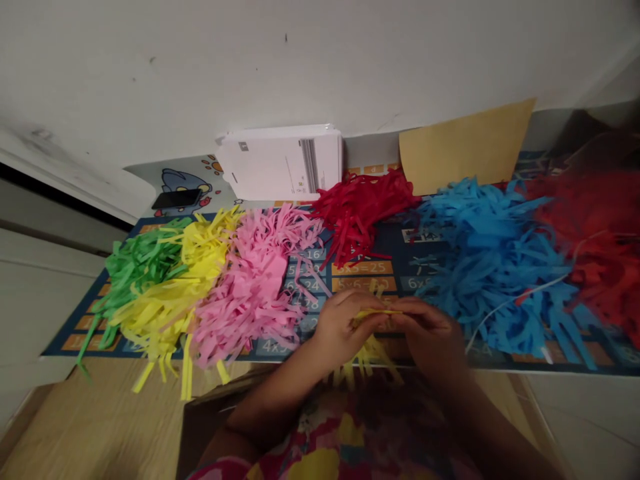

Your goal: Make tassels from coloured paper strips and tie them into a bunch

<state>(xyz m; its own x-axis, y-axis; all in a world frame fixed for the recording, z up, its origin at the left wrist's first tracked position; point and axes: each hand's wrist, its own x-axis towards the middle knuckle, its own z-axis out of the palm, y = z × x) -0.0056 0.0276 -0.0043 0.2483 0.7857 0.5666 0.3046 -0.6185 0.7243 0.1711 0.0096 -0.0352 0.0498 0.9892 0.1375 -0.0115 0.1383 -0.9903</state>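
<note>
Hands together: the left hand (345, 327) and right hand (430, 337) pinch a yellow paper strip (377, 312) above a times-table mat (363, 268), between heaps of pink strips (253, 280) and blue strips (493, 267). Loose yellow strips (365, 363) hang over the mat's edge below.

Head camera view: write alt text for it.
The left hand and right hand pinch a yellow paper strip. Green strips, yellow strips, pink strips, red strips and blue strips lie heaped on a times-table mat, below a white wall.
</note>
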